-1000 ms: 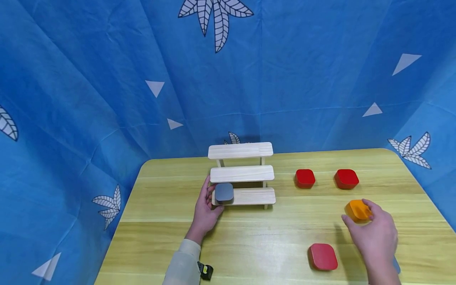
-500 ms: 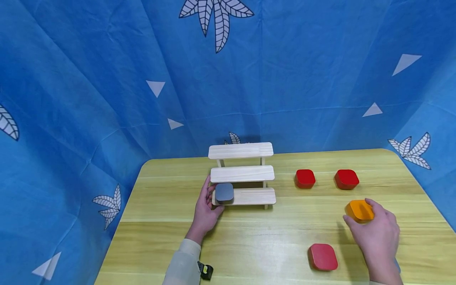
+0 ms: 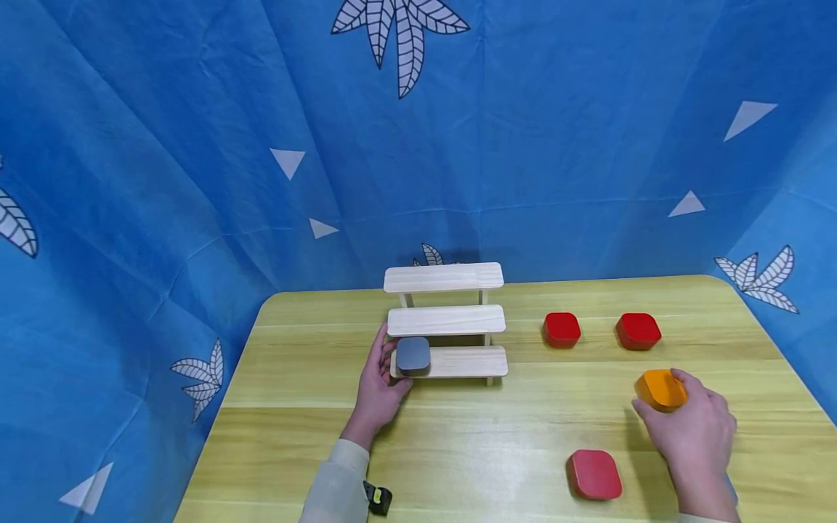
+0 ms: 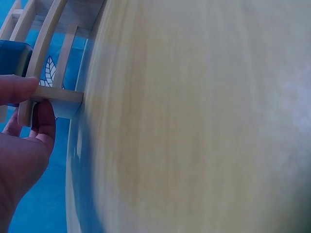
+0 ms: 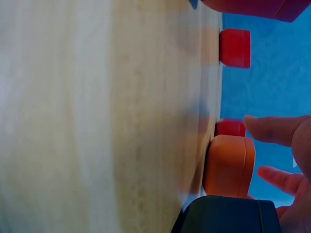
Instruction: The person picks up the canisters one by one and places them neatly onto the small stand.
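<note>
My left hand (image 3: 379, 396) holds the left end of the lowest plank of a three-tier wooden shelf stand (image 3: 471, 361). The left wrist view shows its thumb against the plank and curled fingers (image 4: 46, 119) below. A blue-grey rounded box (image 3: 413, 356) sits on that plank, beside the hand. On the right, my right hand (image 3: 694, 428) hovers at the near side of an orange rounded box (image 3: 660, 390), which rests on the table. Its thumb and fingers are spread apart; the right wrist view shows a gap between them and the box.
Two red boxes (image 3: 561, 330) (image 3: 638, 331) stand further back on the wooden table (image 3: 294, 363). A pinkish-red box (image 3: 594, 474) lies nearer, left of my right forearm. A dark box (image 5: 228, 216) is close to the right wrist camera. Blue cloth (image 3: 556, 145) hangs behind the table.
My right hand has shifted slightly to the right, and its fingers cover less of the orange box. The left hand keeps its hold on the shelf stand.
</note>
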Demonstrator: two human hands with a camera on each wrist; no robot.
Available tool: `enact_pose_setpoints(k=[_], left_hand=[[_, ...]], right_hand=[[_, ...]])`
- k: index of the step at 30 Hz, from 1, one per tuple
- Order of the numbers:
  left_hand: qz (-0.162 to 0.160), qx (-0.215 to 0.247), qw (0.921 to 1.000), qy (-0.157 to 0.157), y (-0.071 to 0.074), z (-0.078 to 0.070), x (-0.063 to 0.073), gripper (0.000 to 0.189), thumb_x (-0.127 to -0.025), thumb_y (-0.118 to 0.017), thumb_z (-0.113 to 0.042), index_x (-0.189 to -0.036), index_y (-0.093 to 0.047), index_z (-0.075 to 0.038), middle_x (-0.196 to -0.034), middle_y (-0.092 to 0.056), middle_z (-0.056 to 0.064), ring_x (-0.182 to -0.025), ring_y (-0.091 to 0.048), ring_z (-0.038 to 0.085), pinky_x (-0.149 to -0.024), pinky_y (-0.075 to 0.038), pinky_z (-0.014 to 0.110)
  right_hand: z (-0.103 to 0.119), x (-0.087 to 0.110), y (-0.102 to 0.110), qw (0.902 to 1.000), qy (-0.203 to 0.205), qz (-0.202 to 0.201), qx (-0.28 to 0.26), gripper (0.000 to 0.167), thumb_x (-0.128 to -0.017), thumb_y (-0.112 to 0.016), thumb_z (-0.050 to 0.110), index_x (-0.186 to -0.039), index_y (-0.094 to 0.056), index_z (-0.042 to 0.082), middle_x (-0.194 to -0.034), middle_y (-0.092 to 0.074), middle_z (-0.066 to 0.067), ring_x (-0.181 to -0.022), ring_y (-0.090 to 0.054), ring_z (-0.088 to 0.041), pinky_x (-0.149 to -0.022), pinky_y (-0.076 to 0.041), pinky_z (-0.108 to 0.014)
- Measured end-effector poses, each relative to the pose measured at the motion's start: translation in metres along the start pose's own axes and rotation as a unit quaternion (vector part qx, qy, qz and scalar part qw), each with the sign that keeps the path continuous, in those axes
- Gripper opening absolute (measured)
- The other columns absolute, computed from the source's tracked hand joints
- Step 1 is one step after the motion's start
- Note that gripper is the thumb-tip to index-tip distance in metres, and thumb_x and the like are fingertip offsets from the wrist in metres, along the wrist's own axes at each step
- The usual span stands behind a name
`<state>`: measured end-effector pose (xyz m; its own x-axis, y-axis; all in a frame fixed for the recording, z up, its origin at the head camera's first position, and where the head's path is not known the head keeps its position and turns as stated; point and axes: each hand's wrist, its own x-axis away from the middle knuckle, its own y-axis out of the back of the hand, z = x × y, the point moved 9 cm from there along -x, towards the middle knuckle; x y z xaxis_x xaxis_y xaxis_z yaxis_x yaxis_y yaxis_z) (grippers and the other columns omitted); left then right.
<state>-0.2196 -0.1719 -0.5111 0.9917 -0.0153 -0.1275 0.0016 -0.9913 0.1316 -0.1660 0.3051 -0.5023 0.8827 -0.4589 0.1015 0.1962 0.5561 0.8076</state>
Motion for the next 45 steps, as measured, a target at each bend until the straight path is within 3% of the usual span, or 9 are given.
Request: enact_pose_setpoints(k=[6,14,22,34,45], left_hand=[[-0.001,0.000,1.0000,0.003,0.000,-0.001,0.000,0.110,-0.075,-0.061,0.030,-0.162,-0.018,-0.024,-0.145,-0.047,0.011,-0.123,-0.050,0.030,-0.099,-0.045,0.041],[-0.003,-0.001,1.0000,0.006,0.000,0.002,0.000,0.112,-0.076,-0.061,0.029,-0.160,-0.019,-0.032,-0.146,-0.047,0.008,-0.122,-0.050,0.029,-0.100,-0.045,0.039],[-0.003,-0.007,1.0000,-0.005,0.000,0.000,0.000,0.112,-0.075,-0.061,0.029,-0.161,-0.019,-0.029,-0.146,-0.047,0.013,-0.122,-0.050,0.032,-0.100,-0.044,0.038],[-0.006,-0.008,0.9999,0.008,0.000,0.001,0.000,0.114,-0.075,-0.061,0.029,-0.160,-0.019,-0.034,-0.146,-0.047,0.009,-0.121,-0.051,0.029,-0.099,-0.045,0.036],[-0.001,0.002,1.0000,-0.001,-0.001,0.000,0.000,0.110,-0.075,-0.061,0.030,-0.162,-0.015,-0.019,-0.147,-0.045,0.015,-0.122,-0.049,0.033,-0.099,-0.045,0.039]], right_hand=[[-0.004,-0.004,-0.003,1.0000,0.002,0.005,0.002,0.084,-0.081,-0.079,0.020,-0.149,-0.037,-0.004,-0.135,-0.037,-0.039,-0.120,-0.030,-0.057,-0.098,-0.026,-0.064],[-0.006,-0.008,-0.004,0.9998,-0.002,0.018,0.003,0.087,-0.080,-0.079,0.018,-0.150,-0.033,-0.004,-0.133,-0.037,-0.040,-0.115,-0.033,-0.056,-0.094,-0.030,-0.065],[-0.011,-0.012,-0.010,0.9991,-0.015,0.039,0.004,0.092,-0.081,-0.080,0.018,-0.153,-0.027,-0.003,-0.134,-0.036,-0.040,-0.115,-0.034,-0.055,-0.095,-0.030,-0.066],[-0.017,-0.015,-0.013,0.9978,-0.039,0.052,0.006,0.097,-0.083,-0.079,0.020,-0.156,-0.019,-0.003,-0.138,-0.033,-0.040,-0.118,-0.033,-0.056,-0.096,-0.031,-0.068],[-0.015,-0.014,-0.013,0.9982,-0.036,0.048,0.000,0.098,-0.084,-0.078,0.022,-0.156,-0.016,-0.004,-0.140,-0.032,-0.041,-0.119,-0.033,-0.056,-0.097,-0.030,-0.067]])
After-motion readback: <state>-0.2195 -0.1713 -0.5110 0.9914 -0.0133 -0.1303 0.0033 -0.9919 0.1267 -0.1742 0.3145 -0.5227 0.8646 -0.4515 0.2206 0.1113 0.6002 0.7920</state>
